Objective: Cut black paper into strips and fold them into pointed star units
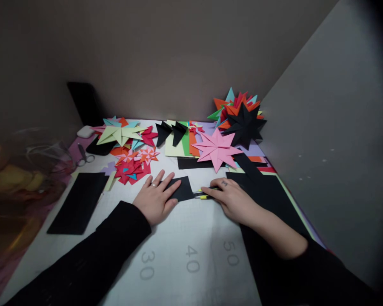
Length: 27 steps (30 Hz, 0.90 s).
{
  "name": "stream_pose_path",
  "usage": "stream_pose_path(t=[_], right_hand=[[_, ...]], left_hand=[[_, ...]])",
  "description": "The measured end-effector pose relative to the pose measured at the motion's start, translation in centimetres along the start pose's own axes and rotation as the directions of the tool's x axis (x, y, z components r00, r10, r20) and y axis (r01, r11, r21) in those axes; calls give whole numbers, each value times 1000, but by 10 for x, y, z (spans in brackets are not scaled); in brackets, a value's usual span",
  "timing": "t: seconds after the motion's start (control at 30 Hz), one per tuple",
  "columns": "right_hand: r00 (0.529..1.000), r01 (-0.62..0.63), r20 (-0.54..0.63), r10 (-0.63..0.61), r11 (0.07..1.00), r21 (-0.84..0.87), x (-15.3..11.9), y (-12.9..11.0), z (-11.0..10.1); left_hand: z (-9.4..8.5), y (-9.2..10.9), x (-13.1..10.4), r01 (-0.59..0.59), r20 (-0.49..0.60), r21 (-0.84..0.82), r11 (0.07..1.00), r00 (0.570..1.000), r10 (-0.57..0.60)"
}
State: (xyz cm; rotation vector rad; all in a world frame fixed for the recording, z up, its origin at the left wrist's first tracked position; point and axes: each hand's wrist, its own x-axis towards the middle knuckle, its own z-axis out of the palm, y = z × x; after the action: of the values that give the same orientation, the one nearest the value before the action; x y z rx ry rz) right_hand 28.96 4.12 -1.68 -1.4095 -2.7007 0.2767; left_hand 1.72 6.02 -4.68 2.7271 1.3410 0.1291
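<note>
While my left hand (156, 199) lies flat, fingers spread and grasping nothing, it presses down on the left part of a small black paper piece (183, 189) on the white cutting mat (178, 250). I wear a ring on one finger of that hand. My right hand (232, 199) rests just beside the paper's right edge, fingers curled around a thin tool with a yellow tip (203, 195); the tool lies low against the mat and its end touches or nearly touches the paper, I cannot tell which. What kind of tool it is I cannot make out.

The black paper sits near the middle of the mat, between my two hands, above the printed numbers 30, 40 and 50.

Surroundings: a black sheet (78, 202) lies well to the left of my left hand. Behind it, a heap of small red and multicoloured folded stars (132, 165), and a pale green star (119, 134) further back. Scissors (84, 156) lie near the left edge. Two black folded units (170, 131) sit on green and orange sheets. A pink star (217, 148) lies behind my right hand; a black star (244, 125) leans against coloured ones in the far right corner.
</note>
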Motion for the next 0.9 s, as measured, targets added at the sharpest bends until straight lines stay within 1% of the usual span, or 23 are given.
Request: stream_pose_path(t=[0.37,0.67,0.9], right_hand=[[999,-16,28,16,1000,-10,-11,8,-2],[999,-33,11,33,998,-51,-15,-1,1],[1000,-23,-10,22,995,-97,-14,-13,3]], left_hand=[[-3,3,0,17,12,-13,1000,1000,-17],[-1,3,-1,27,13,-8,1000,1000,-27],[-2,3,-1,36,12,3,999,999,-36]])
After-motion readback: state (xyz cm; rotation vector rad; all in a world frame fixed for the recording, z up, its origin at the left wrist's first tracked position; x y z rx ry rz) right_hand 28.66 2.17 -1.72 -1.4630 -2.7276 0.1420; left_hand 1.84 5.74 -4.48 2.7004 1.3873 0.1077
